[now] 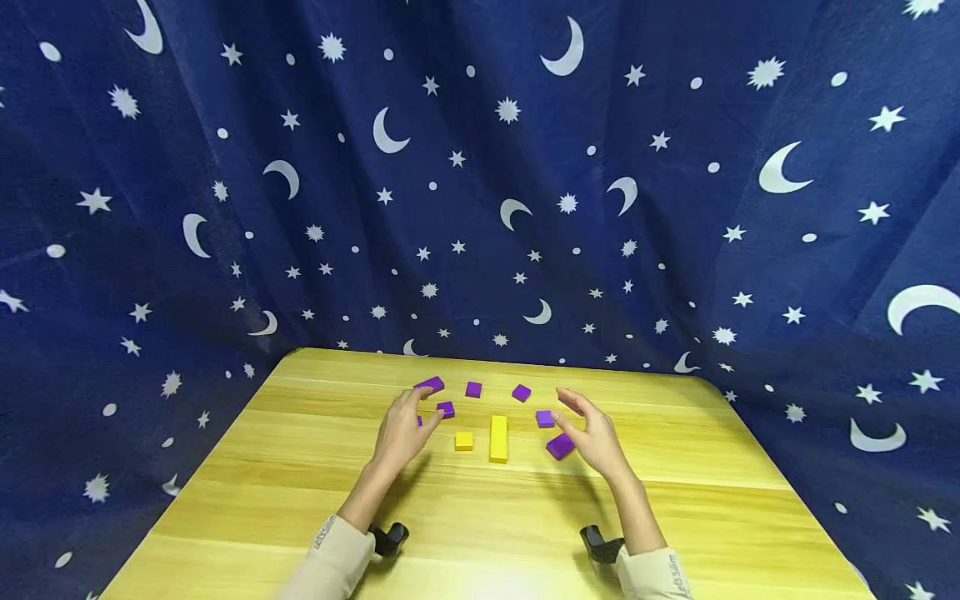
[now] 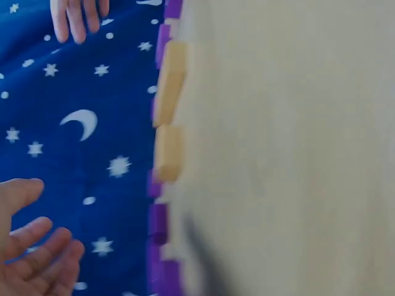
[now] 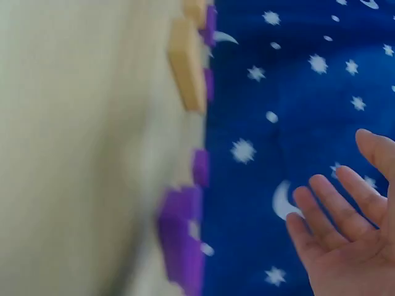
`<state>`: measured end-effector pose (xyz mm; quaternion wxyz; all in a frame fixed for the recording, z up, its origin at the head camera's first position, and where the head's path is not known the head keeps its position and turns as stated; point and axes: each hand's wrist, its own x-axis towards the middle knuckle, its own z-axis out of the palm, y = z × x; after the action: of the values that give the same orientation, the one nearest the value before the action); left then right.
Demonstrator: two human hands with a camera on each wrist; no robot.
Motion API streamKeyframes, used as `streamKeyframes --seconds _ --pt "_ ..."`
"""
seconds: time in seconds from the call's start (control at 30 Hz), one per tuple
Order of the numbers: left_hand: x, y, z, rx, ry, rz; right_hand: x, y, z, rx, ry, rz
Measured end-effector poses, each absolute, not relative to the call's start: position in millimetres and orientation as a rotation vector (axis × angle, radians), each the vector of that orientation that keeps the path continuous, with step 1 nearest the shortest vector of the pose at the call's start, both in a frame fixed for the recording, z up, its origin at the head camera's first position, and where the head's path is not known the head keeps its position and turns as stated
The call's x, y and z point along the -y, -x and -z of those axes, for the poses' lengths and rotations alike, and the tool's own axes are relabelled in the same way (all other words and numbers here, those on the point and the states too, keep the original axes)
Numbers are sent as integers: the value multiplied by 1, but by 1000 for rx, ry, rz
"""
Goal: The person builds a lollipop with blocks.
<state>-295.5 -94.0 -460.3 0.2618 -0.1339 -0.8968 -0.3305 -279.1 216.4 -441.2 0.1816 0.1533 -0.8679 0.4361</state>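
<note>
My left hand (image 1: 399, 431) hovers over the left part of the table with fingers spread and nothing held. Purple blocks lie beside and partly behind it, among them a small purple block (image 1: 446, 409) near the thumb and a longer purple block (image 1: 430, 384) by the fingertips. My right hand (image 1: 595, 435) is likewise raised with fingers apart, holding nothing. Close to its thumb lie a purple cube (image 1: 545, 419) and a longer purple block (image 1: 560, 447). Between the hands are a small yellow block (image 1: 464, 441) and a long yellow block (image 1: 498, 439).
Two more small purple blocks, one left of centre (image 1: 473, 389) and one right of centre (image 1: 522, 392), lie farther back. The wooden table (image 1: 465, 525) ends at a dark blue curtain (image 1: 465, 200) with moons and stars. Black wrist mounts show below both hands.
</note>
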Motion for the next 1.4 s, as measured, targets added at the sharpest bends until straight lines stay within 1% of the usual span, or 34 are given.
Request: streamKeyframes --seconds 0.13,0.23,0.4,0.57,0.87,1.03,1.4 --pt "79 303 485 2331 416 1169 -193 288 463 2404 -458 -1444" --pt "72 307 499 2289 491 1287 -177 292 476 2402 -466 -1568" --pt "67 312 513 2295 565 1306 -161 297 491 2488 -485 -1646" --pt "68 313 524 2326 605 1325 -155 301 502 2557 -515 -1703" --pt "69 313 533 2376 656 1262 -154 303 511 2713 -493 -1594" --pt "68 312 533 2414 656 1134 -154 306 514 2770 -503 -1507" --pt "67 310 535 2462 663 1029 -154 307 518 2768 -538 -1373"
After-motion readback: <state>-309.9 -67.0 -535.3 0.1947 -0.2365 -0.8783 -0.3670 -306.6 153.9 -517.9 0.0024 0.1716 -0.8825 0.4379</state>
